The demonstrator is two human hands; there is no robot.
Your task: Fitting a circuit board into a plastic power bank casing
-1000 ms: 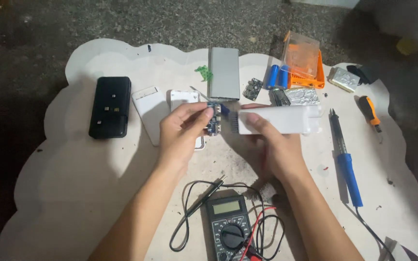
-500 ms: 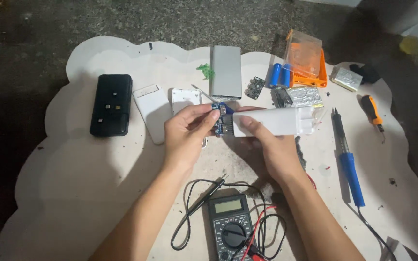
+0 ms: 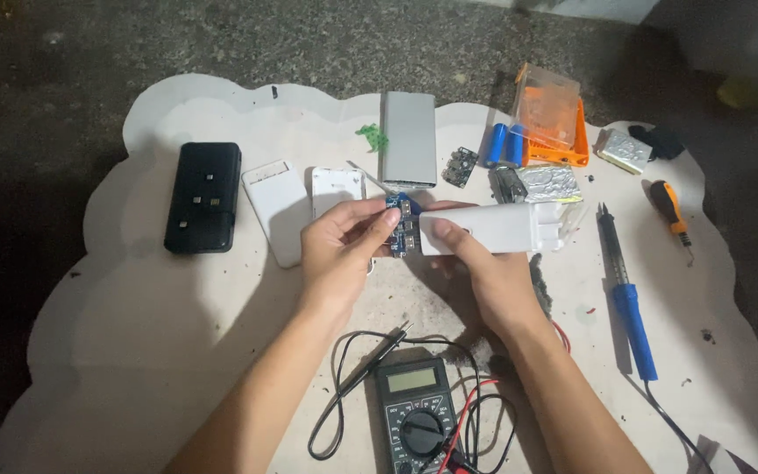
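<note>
A small blue circuit board (image 3: 403,226) is pinched in the curled fingers of the left hand (image 3: 344,246) above the white scalloped desk (image 3: 133,351); a white plastic oblong casing (image 3: 493,230), touching the board, is clamped by the right hand (image 3: 484,272), both forearms angled inward

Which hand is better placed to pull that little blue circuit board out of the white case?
Left hand: its fingertips already pinch the blue circuit board, while the right hand grips the white case.
</note>
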